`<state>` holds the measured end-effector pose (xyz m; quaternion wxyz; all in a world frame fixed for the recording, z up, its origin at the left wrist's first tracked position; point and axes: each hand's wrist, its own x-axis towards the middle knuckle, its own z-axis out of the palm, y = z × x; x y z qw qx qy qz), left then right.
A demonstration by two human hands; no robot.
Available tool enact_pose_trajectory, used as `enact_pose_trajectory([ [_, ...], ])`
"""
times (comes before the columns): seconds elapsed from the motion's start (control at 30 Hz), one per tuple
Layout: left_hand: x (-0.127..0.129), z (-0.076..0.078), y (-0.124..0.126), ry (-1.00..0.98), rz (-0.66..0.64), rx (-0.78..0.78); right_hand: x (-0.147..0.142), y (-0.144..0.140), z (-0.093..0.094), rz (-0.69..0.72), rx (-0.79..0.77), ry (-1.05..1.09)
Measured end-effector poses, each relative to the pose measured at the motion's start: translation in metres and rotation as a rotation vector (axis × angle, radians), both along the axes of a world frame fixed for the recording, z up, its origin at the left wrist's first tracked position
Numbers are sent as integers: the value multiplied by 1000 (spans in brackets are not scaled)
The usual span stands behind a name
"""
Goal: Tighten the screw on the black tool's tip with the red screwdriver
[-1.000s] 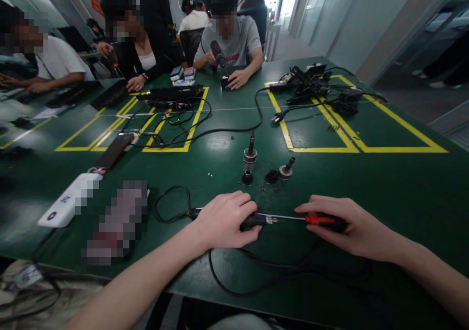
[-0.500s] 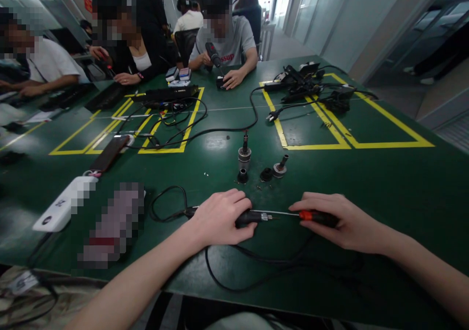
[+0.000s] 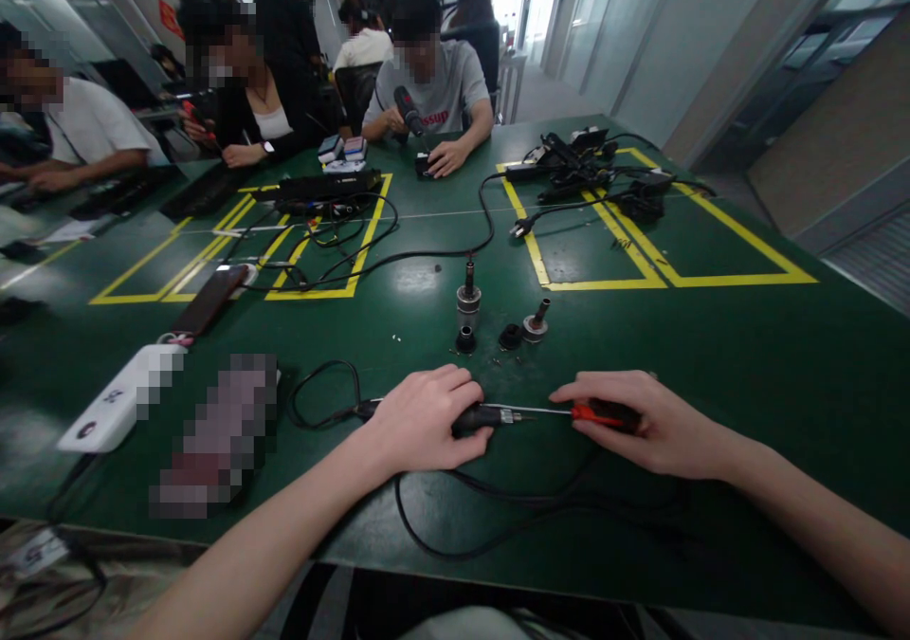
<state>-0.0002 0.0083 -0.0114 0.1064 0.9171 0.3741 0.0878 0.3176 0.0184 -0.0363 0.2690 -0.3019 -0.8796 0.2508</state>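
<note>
**Q:** Where does this take place?

**A:** Green work table (image 3: 711, 356) marked with yellow taped rectangles, in a shared workroom. Other people sit along the far and left edges, busy with their own tools. Cables, a power strip and a phone lie further back.

**Q:** What are the wearer's hands doing?

**A:** Left hand (image 3: 419, 422) is curled, palm down, around a black corded tool body (image 3: 476, 419) lying flat on the table; its cord (image 3: 498, 517) loops toward the near edge. Right hand (image 3: 644, 424) is closed around the red and black handle of a screwdriver (image 3: 593, 416). The thin shaft runs leftward, level with the table, and its tip meets the metal nose of the tool just beyond the left fingers.

**Q:** Which step does that look like?

**A:** Judging by the pose, a screw or fitting at the tool's nose is being worked, with the left hand pinning the body. Whether it is being loosened or tightened cannot be told.

**Q:** Anything nearby?

**A:** Just beyond the hands stand small parts: an upright metal fitting (image 3: 467, 301), a dark ring (image 3: 465, 340), a black cap (image 3: 510, 338) and a tilted metal piece (image 3: 536, 322).

**Q:** What does the next move call for?

**A:** Probably keeping the shaft in line with the nose, steady pressure, and a firm left hold so the body does not roll.
</note>
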Motion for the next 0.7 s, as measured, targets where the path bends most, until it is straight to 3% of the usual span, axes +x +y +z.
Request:
enact_pose_trajectory([
  [0.4, -2, 0, -1, -10, -3, -15, -7, 4, 13, -31, -58, -76],
  [0.7, -1, 0, -1, -6, -3, -8, -7, 7, 12, 6, 40, -32],
])
